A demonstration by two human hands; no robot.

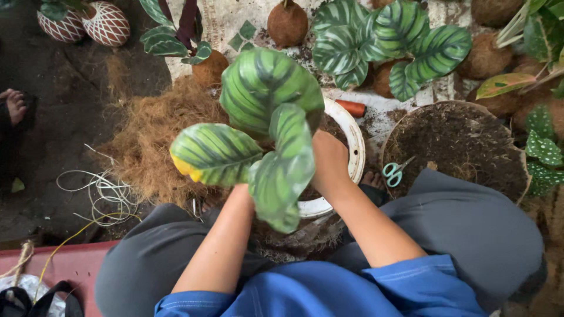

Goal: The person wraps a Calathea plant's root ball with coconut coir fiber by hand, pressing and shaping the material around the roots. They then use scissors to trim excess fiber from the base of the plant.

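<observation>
A plant with large striped green leaves [267, 100] rises over a white round basin [354, 147] holding dark soil. My right hand [329, 161] reaches under the leaves and grips the plant's base. Most of my left hand [238, 191] is hidden below the leaves, at the same root clump; its grip cannot be made out. One leaf has a yellow edge [183, 166].
A heap of brown coconut fibre [150, 135] lies to the left, with white string [103, 196] beside it. At right, a round tray of soil [464, 147] carries teal-handled scissors [395, 172]. Fibre-wrapped plant balls [286, 24] and other potted plants stand behind. Another person's foot [13, 105] is at far left.
</observation>
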